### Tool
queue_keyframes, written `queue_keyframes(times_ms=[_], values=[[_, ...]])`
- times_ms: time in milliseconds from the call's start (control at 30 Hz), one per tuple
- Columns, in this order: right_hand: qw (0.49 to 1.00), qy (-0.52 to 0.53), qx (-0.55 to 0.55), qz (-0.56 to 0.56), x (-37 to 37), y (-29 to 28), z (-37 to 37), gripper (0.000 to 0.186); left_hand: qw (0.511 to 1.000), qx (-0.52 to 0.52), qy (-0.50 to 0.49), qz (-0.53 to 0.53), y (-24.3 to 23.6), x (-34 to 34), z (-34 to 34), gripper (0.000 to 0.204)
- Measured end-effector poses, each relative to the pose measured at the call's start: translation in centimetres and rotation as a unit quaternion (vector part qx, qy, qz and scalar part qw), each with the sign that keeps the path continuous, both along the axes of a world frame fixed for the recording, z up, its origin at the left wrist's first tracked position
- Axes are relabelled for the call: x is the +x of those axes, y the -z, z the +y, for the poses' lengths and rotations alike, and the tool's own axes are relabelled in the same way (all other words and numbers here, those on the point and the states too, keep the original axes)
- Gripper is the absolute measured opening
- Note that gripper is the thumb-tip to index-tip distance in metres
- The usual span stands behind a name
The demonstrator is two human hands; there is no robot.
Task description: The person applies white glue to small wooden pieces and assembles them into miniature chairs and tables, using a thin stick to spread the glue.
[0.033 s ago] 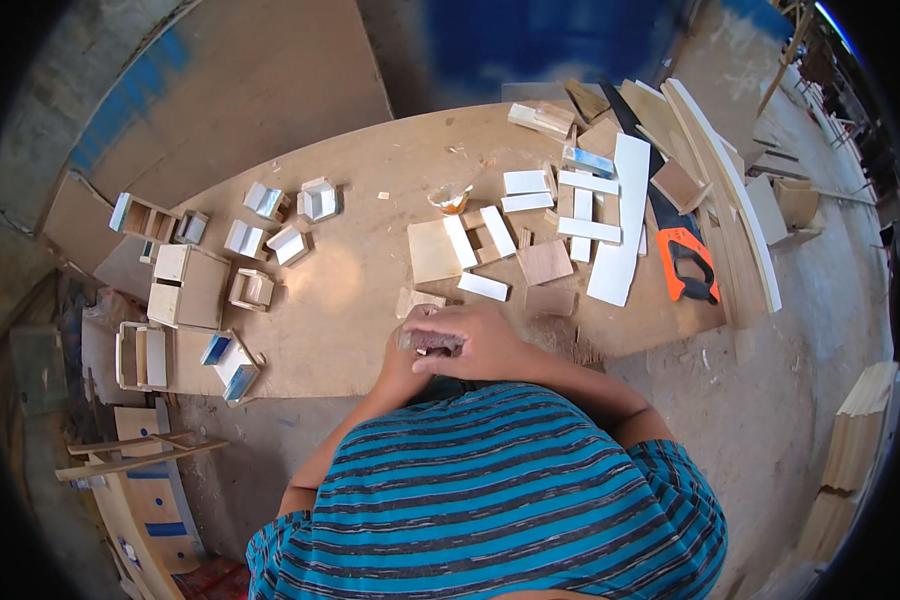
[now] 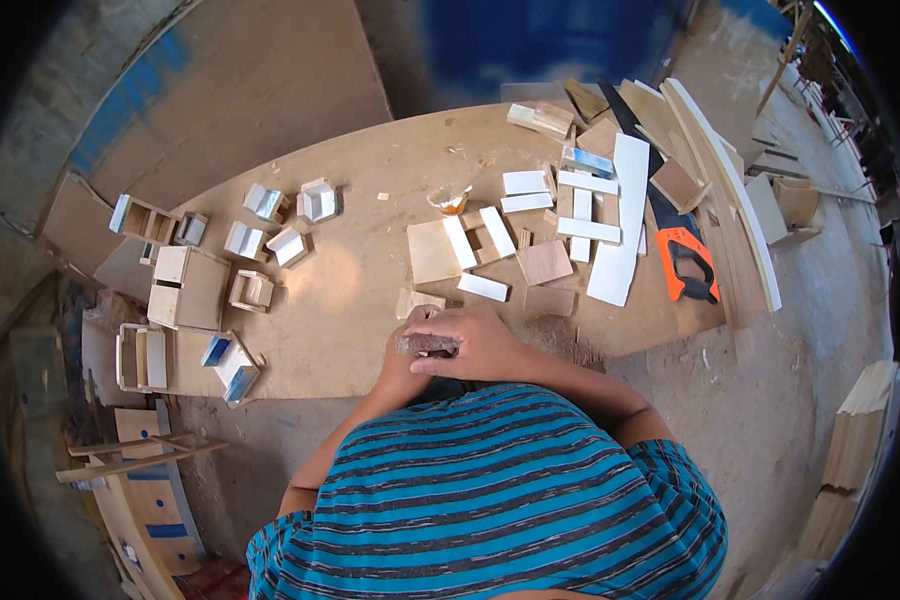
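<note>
At counter (image 2: 350,300) edge, both hands — left hand (image 2: 407,350), right hand (image 2: 480,340) — clamped on small wood piece (image 2: 428,345); could slip off, drop to floor

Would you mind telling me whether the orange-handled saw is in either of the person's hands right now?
No, the orange-handled saw lies on the board's right side, apart from both hands, which are together on a small piece at the near edge.

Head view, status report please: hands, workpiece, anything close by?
Left hand and right hand together, gripping a small brownish piece at the board's near edge. Wood offcut just beyond the hands.
</note>
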State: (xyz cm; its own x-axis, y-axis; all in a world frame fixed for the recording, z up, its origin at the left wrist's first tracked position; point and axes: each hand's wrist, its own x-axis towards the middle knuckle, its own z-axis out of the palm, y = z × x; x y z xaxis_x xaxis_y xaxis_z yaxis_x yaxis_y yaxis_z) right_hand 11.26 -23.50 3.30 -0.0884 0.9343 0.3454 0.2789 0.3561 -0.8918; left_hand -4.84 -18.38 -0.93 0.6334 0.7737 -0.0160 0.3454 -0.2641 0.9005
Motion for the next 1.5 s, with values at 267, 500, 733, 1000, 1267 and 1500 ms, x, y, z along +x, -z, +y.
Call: queue_keyframes(times_ms=[267, 500, 733, 1000, 1267, 1500], values=[[0.98, -0.047, -0.15, 0.124, 0.1, 0.2, -0.2, 0.027, 0.984, -0.131, 0.035, -0.119, -1.8, 0.3, -0.5, 0.046], [0.943, -0.011, -0.229, 0.242, 0.2, 0.4, 0.0, 0.025, 0.997, 0.046, -0.013, -0.066, -2.1, 0.4, -0.8, 0.045], [0.981, 0.095, -0.103, 0.138, 1.3, -1.0, 0.5, 0.037, 0.995, 0.006, -0.064, -0.076, -1.3, 0.5, -0.8, 0.006], [0.98, 0.102, 0.042, -0.166, 2.5, -0.8, 0.7, 0.033, 0.994, -0.05, -0.029, -0.092, -2.7, -0.2, -1.0, 0.015], [0.981, 0.095, 0.052, -0.159, 4.1, 0.5, -0.7, 0.033, 1.0, 0.011, 0.013, 0.0, -4.6, 0.4, -1.0, 0.009], [0.97, 0.122, 0.061, -0.201, 5.6, 1.7, -1.6, 0.043, 0.998, -0.032, 0.055, 0.002, -3.0, 2.1, -0.3, 0.012]])
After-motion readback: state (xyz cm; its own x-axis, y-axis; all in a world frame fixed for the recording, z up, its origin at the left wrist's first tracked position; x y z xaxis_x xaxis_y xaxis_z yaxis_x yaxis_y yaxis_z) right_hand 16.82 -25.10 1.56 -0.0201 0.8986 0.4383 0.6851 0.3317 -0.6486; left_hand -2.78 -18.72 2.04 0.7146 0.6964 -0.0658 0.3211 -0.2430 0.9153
